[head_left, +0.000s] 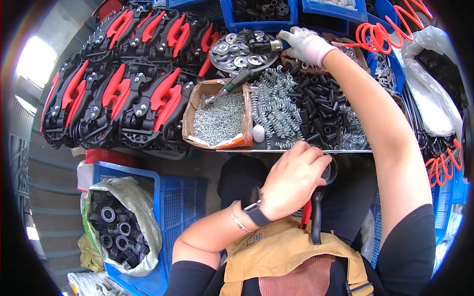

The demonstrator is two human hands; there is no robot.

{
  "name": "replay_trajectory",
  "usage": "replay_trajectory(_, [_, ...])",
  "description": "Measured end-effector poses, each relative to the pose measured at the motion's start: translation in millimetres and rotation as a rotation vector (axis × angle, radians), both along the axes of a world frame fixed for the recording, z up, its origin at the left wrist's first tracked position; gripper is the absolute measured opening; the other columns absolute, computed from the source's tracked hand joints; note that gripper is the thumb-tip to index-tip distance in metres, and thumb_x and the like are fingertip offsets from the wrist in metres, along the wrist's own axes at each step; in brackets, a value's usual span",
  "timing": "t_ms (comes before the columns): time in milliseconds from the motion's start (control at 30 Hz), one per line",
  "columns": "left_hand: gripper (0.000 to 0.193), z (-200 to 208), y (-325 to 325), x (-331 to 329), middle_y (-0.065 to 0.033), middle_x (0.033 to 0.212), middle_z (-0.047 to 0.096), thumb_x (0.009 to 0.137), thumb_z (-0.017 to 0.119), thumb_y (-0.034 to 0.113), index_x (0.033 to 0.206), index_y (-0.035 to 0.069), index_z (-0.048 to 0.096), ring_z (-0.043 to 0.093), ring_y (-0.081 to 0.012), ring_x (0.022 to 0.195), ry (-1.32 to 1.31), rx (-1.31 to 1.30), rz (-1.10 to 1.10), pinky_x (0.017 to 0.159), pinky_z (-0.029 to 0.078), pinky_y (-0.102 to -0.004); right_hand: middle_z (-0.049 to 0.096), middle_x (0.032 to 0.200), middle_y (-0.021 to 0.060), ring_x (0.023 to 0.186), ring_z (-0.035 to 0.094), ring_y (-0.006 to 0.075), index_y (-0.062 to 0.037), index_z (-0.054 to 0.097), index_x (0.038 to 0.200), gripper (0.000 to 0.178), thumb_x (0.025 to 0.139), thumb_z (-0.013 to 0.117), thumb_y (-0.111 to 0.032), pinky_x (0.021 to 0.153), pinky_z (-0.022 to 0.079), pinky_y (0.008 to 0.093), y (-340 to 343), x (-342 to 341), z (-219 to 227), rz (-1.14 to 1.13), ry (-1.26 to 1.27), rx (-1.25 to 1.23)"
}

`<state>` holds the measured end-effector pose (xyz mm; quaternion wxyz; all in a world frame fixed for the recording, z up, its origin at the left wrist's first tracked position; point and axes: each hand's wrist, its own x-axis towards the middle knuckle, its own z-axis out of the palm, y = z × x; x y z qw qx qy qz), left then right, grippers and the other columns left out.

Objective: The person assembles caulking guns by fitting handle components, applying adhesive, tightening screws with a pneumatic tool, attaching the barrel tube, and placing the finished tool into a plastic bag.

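My left hand (pixel 296 172), bare with a watch on its wrist, is closed over my lap around a black-and-red lever-handled tool (pixel 316 217). Its red and black handles point down toward my apron, and a dark rounded end (pixel 330 170) shows beyond the fingers. At the far side of the table, my right hand (pixel 305 45) in a pale glove has its fingers closed at the blue-ringed end of a black and silver air tool (pixel 269 46). That tool lies over a round tray of metal washers (pixel 232 54). The palm side of both grips is hidden.
Stacked black assemblies with red levers (pixel 116 93) fill the table's left. A cardboard box of screws (pixel 217 121) holds a screwdriver (pixel 237 81). Springs (pixel 276 103) and black sleeves (pixel 321 106) lie beside it. A red coiled hose (pixel 375 37) hangs right; a sack of black rings (pixel 121 227) stands lower left.
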<state>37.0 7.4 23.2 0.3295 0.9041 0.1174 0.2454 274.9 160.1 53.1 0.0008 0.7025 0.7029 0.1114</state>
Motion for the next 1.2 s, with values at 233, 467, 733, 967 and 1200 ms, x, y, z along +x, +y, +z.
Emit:
replay_trajectory(233, [0.030, -17.0, 8.0, 16.7, -0.0108, 0.103, 0.054, 0.071, 0.070, 0.015, 0.098, 0.004, 0.061, 0.048, -0.0300, 0.096, -0.029, -0.072, -0.084, 0.086, 0.041, -0.0389, 0.059, 0.096, 0.0101, 0.090, 0.061, 0.0257, -0.0095, 0.054, 0.101, 0.026, 0.078, 0.064, -0.018, 0.077, 0.050, 0.0342, -130.0, -51.7, 66.8, 0.302, -0.234, 0.338])
replay_trajectory(467, [0.056, -30.5, 0.8, 9.9, -0.0163, 0.113, 0.054, 0.066, 0.079, 0.017, 0.110, 0.001, 0.048, 0.051, -0.0329, 0.109, 0.023, -0.246, -0.044, 0.092, 0.041, -0.0388, 0.064, 0.077, 0.0160, 0.072, 0.065, 0.0345, -0.0024, 0.050, 0.104, 0.044, 0.070, 0.072, -0.020, 0.066, 0.051, 0.0380, -278.2, -81.6, 120.3, -0.285, 0.762, -0.612])
replay_trajectory(733, [0.064, -40.8, -14.0, 9.4, -0.0177, 0.109, 0.052, 0.061, 0.083, 0.021, 0.108, -0.003, 0.046, 0.052, -0.0358, 0.103, -0.086, -0.242, 0.079, 0.090, 0.042, -0.0406, 0.063, 0.085, 0.0107, 0.069, 0.061, 0.0142, -0.0017, 0.038, 0.126, 0.060, 0.070, 0.059, -0.002, 0.064, 0.051, 0.0279, -303.0, -68.6, 41.0, -0.505, 1.146, -0.496])
replay_trajectory(967, [0.069, -59.7, -32.2, 17.8, -0.0175, 0.100, 0.053, 0.059, 0.084, 0.030, 0.105, -0.005, 0.046, 0.054, -0.0353, 0.095, -0.243, -0.086, 0.322, 0.085, 0.044, -0.0412, 0.066, 0.078, 0.0108, 0.072, 0.065, 0.0187, 0.0012, 0.046, 0.109, 0.044, 0.069, 0.063, -0.007, 0.071, 0.050, 0.0311, -316.3, -88.5, 21.7, -0.542, 1.163, -0.316])
replay_trajectory(1200, [0.067, -67.9, -30.9, 17.1, -0.0219, 0.109, 0.052, 0.062, 0.083, 0.032, 0.104, -0.005, 0.046, 0.052, -0.0384, 0.101, -0.302, -0.086, 0.293, 0.090, 0.042, -0.0421, 0.066, 0.078, 0.0151, 0.070, 0.065, 0.0263, 0.0016, 0.047, 0.112, 0.046, 0.068, 0.061, -0.006, 0.070, 0.051, 0.0344, -299.4, -82.4, 41.2, -0.486, 0.814, -0.435])
